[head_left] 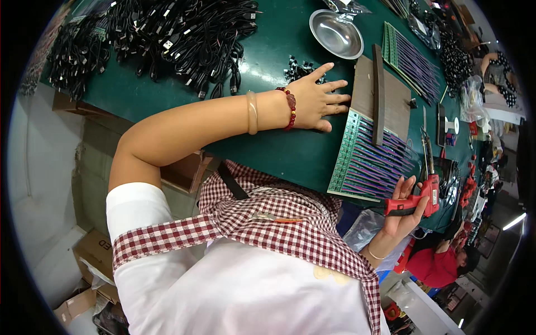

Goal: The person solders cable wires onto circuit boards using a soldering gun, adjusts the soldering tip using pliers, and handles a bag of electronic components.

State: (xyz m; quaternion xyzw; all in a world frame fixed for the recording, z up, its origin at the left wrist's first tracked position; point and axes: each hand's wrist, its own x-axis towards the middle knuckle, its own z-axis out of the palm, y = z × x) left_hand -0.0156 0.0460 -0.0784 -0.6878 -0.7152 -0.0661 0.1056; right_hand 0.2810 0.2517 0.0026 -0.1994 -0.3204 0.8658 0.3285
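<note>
My left hand [315, 103] is stretched over the green table [279, 159] with its fingers spread, holding nothing. Its fingertips reach the edge of a brown cardboard sheet [364, 89], beside a small pile of black parts [297, 71]. On that sheet lies a green circuit board panel [347, 162] with a row of thin purple-blue wires [379, 162]. A long dark bar [379, 100] rests across the sheet and the wires. My right hand [403, 215] grips a red soldering gun [432, 195] at the panel's near right corner, its metal tip pointing away from me.
Large bundles of black USB cables [184, 39] cover the far left. A shiny metal bowl [336, 34] stands beyond my left hand. Another wired board panel [407, 58] lies far right, with a white spool [453, 125] nearby. A person in red [435, 265] is at right.
</note>
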